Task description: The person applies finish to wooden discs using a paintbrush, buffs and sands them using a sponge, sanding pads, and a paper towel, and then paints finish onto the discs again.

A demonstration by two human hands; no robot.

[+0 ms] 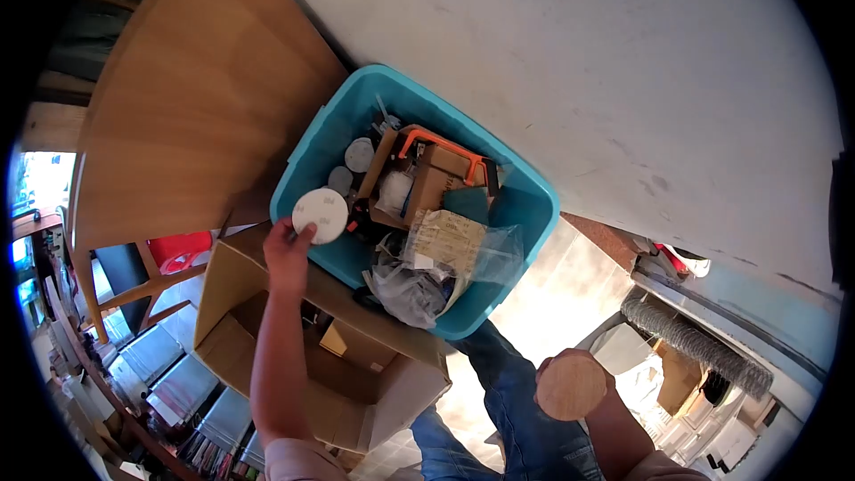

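My left hand point(287, 254) pinches a white sanding disc point(321, 215) by its lower left edge, with faint print on the face toward me. It is held over the left rim of a turquoise plastic bin point(521, 281). Low on the right, near my legs, my right hand point(598, 372) grips a round wooden disc point(571, 387); its fingers are mostly hidden behind the wood. Inside the bin lie more round discs point(359, 155), an orange bow-shaped tool point(443, 142), a small cardboard box point(443, 176), a yellowed paper packet point(448, 240) and a clear plastic bag point(408, 292).
Below the bin stands an open cardboard box point(334, 396) with a few things inside. A wooden panel point(209, 80) leans at the upper left, and a pale wall point(623, 80) runs along the right. Shelving with a grey ridged roll point(699, 345) is at the lower right.
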